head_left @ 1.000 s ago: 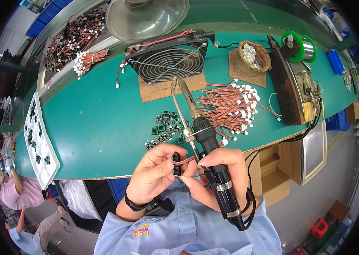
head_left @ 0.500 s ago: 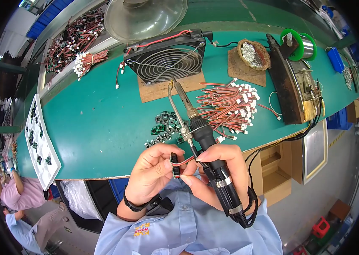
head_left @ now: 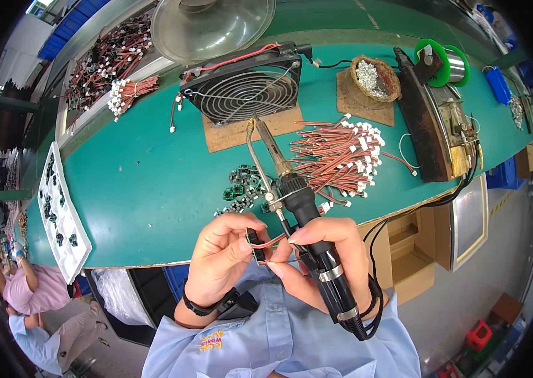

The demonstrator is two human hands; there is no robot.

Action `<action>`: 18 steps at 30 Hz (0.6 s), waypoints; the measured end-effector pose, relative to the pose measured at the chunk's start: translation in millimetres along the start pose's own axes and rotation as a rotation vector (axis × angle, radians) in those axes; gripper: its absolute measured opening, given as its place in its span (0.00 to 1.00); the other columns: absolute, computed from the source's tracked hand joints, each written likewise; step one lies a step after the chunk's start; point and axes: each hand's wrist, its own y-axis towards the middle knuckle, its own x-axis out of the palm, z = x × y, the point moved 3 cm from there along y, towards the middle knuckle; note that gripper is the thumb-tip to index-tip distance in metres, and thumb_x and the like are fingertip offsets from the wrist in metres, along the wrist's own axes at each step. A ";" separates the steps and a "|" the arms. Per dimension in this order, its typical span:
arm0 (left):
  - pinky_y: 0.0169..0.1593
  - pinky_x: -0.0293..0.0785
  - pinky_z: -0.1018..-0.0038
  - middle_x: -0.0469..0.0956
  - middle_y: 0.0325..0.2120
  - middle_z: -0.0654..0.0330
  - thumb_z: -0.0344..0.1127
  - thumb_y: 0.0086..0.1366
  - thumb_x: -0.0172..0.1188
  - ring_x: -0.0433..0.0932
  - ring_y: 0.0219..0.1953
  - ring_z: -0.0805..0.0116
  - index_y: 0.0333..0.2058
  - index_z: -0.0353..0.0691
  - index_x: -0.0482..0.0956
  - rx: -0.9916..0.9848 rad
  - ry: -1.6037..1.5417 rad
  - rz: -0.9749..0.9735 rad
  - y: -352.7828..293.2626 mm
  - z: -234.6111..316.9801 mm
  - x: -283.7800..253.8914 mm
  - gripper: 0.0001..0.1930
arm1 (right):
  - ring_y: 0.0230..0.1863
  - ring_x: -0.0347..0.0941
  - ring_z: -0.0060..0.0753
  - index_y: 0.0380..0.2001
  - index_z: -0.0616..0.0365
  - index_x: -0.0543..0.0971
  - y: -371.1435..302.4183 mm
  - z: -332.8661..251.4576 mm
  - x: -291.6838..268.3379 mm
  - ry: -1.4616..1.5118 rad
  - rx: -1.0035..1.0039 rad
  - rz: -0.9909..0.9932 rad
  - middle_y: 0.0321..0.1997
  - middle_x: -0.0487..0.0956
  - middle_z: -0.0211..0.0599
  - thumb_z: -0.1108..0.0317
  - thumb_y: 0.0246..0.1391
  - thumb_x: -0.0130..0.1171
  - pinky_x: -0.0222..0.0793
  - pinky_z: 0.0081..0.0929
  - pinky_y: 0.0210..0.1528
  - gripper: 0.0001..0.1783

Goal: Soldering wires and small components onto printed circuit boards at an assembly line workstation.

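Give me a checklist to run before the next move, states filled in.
1. Left hand grips small black-and-green component: ok.
2. Right hand holds long black-handled soldering iron with metal barrel: ok.
3. Iron's metal tip pointing away from component: ok.
4. Tip's clearance from square black fan: cannot tell; depth unclear.
5. Thin red wire joined to component: cannot tell; too small.
6. White-ended red-and-black wires on green bench: ok.

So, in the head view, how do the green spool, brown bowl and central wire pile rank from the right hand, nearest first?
1. Wire pile, just beyond the right hand
2. Brown bowl, farther back, rightward
3. Green spool, right of the bowl
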 end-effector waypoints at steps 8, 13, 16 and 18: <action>0.39 0.70 0.72 0.72 0.35 0.56 0.33 0.62 0.56 0.73 0.36 0.66 0.43 0.33 0.71 0.028 0.073 -0.015 0.2 1.8 0.5 0.13 | 0.24 0.72 0.15 0.42 0.56 0.62 -1.7 3.1 0.0 0.010 -0.010 0.018 0.28 0.78 0.36 0.80 0.42 0.65 0.62 0.13 0.22 0.27; 0.38 0.69 0.72 0.73 0.34 0.56 0.33 0.63 0.55 0.73 0.36 0.66 0.43 0.33 0.71 0.025 0.076 -0.010 -0.7 2.7 1.6 0.13 | 0.23 0.72 0.15 0.41 0.57 0.63 1.5 -1.2 -2.7 -0.049 -0.030 0.015 0.26 0.78 0.34 0.78 0.41 0.66 0.63 0.13 0.22 0.26; 0.38 0.69 0.73 0.73 0.34 0.55 0.34 0.63 0.55 0.73 0.36 0.66 0.43 0.33 0.70 0.013 0.078 -0.008 -0.9 2.5 3.2 0.13 | 0.22 0.73 0.16 0.40 0.57 0.64 2.1 -1.6 -3.1 -0.076 -0.044 0.017 0.25 0.78 0.33 0.77 0.41 0.67 0.64 0.13 0.22 0.25; 0.38 0.69 0.73 0.74 0.34 0.55 0.35 0.64 0.54 0.74 0.36 0.67 0.43 0.34 0.69 0.007 0.091 -0.005 -1.2 2.0 4.2 0.13 | 0.22 0.73 0.17 0.40 0.57 0.64 2.1 -1.5 -3.1 -0.082 -0.056 0.023 0.25 0.79 0.33 0.76 0.41 0.68 0.65 0.13 0.22 0.25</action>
